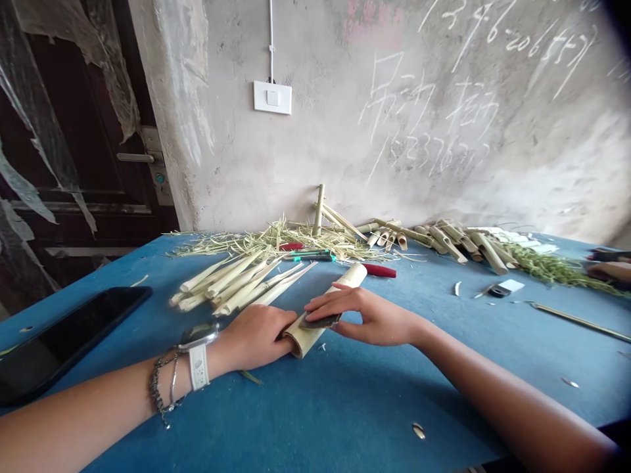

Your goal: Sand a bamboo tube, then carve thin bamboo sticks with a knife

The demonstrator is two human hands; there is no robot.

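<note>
A pale bamboo tube point(351, 276) lies slanted on the blue table, its open end toward me. My left hand point(260, 336), with a watch on the wrist, grips that near end, thumb and fingers at the rim. Over the tube's upper side, my right hand point(362, 314) presses a dark, flat piece of sandpaper point(321, 321) with its fingers. Just behind my left hand lies a bundle of split bamboo pieces point(241, 279). A red-handled tool point(379, 270) rests beside the tube's far end.
A black phone point(73, 335) lies at the left. Shavings point(227, 243), a green cutter point(313, 256) and cut bamboo tubes point(446, 243) line the wall. At the right are a small blade tool point(507, 288), a thin stick point(582, 320) and another person's hand point(611, 270).
</note>
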